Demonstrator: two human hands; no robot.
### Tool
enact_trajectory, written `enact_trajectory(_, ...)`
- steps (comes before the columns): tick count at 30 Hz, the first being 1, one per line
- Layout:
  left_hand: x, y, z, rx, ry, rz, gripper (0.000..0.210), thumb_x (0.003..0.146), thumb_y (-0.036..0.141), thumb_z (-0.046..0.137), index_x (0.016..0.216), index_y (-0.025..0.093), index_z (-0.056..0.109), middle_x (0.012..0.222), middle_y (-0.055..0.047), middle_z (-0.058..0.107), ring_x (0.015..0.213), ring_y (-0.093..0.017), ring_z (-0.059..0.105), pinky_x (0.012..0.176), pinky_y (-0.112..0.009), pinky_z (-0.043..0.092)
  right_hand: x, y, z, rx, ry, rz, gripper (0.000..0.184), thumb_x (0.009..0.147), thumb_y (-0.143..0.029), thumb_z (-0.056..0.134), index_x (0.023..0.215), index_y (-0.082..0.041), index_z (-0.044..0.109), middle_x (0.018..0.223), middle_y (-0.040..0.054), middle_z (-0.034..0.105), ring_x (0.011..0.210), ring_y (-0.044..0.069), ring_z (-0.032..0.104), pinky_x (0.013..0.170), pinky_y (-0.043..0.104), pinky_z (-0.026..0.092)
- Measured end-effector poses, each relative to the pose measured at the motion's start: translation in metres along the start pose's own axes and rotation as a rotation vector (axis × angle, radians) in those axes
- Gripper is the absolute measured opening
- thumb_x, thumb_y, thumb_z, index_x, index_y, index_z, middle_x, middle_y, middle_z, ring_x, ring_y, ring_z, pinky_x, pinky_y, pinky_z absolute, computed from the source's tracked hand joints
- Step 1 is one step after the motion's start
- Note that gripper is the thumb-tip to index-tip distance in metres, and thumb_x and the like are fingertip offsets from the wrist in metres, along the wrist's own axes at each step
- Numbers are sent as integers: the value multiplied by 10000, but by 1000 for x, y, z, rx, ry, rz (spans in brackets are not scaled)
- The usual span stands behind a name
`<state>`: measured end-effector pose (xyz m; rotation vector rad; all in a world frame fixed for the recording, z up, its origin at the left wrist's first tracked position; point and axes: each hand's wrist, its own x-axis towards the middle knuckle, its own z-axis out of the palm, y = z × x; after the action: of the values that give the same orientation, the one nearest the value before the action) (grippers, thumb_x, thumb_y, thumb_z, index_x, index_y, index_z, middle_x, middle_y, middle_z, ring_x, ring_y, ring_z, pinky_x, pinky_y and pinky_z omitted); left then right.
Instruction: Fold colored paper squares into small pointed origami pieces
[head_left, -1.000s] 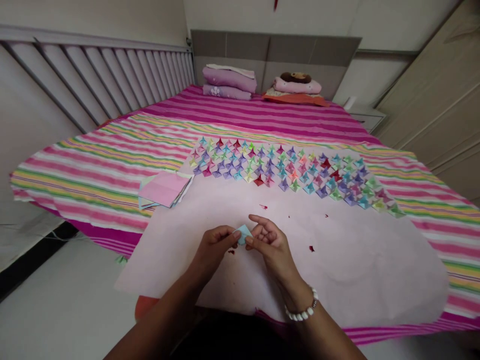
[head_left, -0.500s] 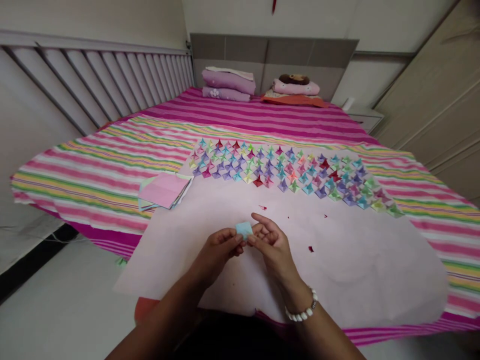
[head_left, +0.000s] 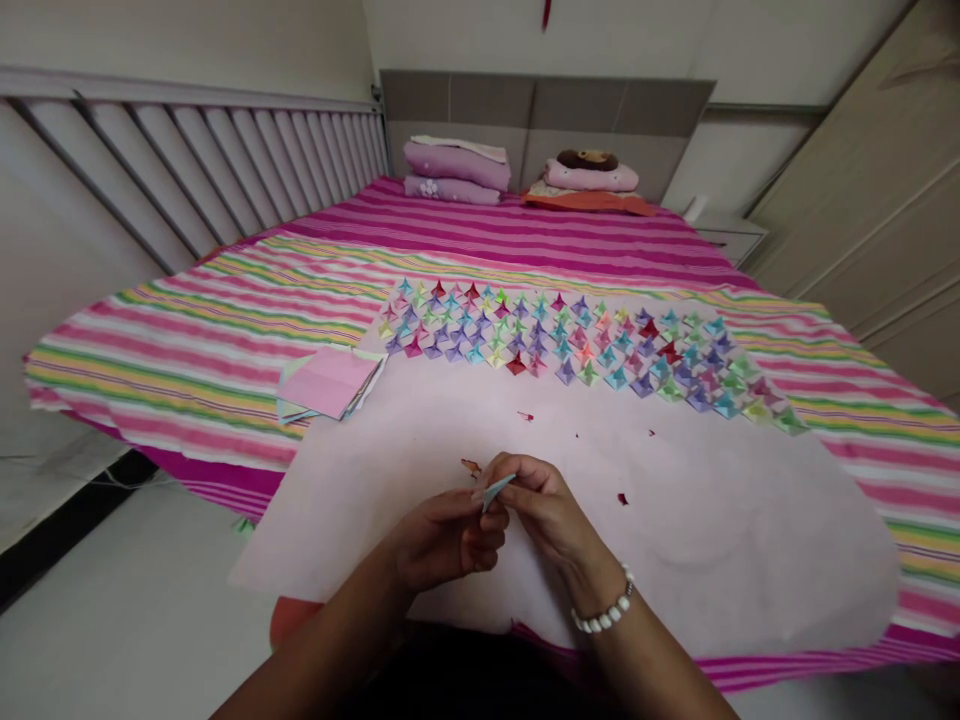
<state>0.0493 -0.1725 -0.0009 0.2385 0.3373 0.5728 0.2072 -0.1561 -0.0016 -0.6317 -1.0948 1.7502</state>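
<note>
A small piece of folded light-blue paper (head_left: 496, 490) is pinched between my two hands, tilted nearly edge-on to me. My left hand (head_left: 450, 540) grips its lower left side with thumb and fingers. On its right side, the thumb and fingers of my right hand (head_left: 544, 500) are closed on it; a white bead bracelet (head_left: 606, 615) circles that wrist. Both hands are above a large pale paper sheet (head_left: 720, 520). Just beyond my fingertips lies a small orange-brown scrap (head_left: 471, 467).
Rows of colourful folded paper pieces (head_left: 540, 333) cover the sheet's far part. Left of them lies a stack of coloured paper (head_left: 330, 382). Tiny red scraps (head_left: 622, 499) dot the sheet, which rests on a striped bedspread (head_left: 187, 340). Folded bedding (head_left: 456, 170) is at the headboard.
The blue paper has turned from facing me to nearly edge-on. My left hand has rolled and dropped slightly, and my right fingers have closed in. The orange-brown scrap now shows beyond them.
</note>
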Motion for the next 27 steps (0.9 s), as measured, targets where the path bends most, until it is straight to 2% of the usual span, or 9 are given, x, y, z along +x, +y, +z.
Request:
enact_trajectory(3,2,4,-2,195,153,52,283,737,379,718,813,113,660,714,-6,556,546,-41,459,549,-173,375,2,0,-3,6,49,27,111,758,-285,713,723,-189,671,610,-5,632,553,128,550,587,274,444)
enact_trajectory(6,1,11,-3,525,377,273,307,778,428,664,870,135,675,851,-59,624,746,-120,562,651,-224,423,3,-1,-8,-36,151,14,133,707,-286,757,703,-182,674,610,-11,640,561,121,552,589,258,441)
enact_trajectory(8,-1,15,-3,674,469,431,292,768,409,675,927,164,669,899,-57,637,835,-158,571,706,-264,438,4,-1,-10,-93,217,10,156,654,-281,797,689,-175,688,624,-9,648,588,115,555,607,244,439)
enact_trajectory(11,-3,17,-1,781,480,503,285,733,356,712,953,184,657,852,-36,646,793,-160,574,707,-293,447,4,0,-9,-143,242,34,186,629,-312,813,699,-178,704,616,-7,656,566,112,554,584,242,441)
enact_trajectory(15,-1,14,2,873,494,550,174,740,306,701,832,164,656,713,-15,635,680,-136,561,662,-283,442,5,2,-3,-160,235,35,202,624,-335,817,698,-184,705,591,-10,660,529,106,561,550,239,452)
enact_trajectory(21,6,9,-1,800,545,648,77,752,252,675,774,183,649,642,19,605,608,-103,521,599,-245,415,3,4,0,-138,226,-18,179,642,-289,812,770,-202,721,648,-1,693,581,120,609,597,257,501)
enact_trajectory(27,3,8,3,701,504,639,32,714,193,680,735,188,656,669,16,620,620,-105,513,597,-246,408,3,6,-1,-130,213,-92,114,651,-236,792,742,-215,727,653,-12,675,580,112,592,587,247,497)
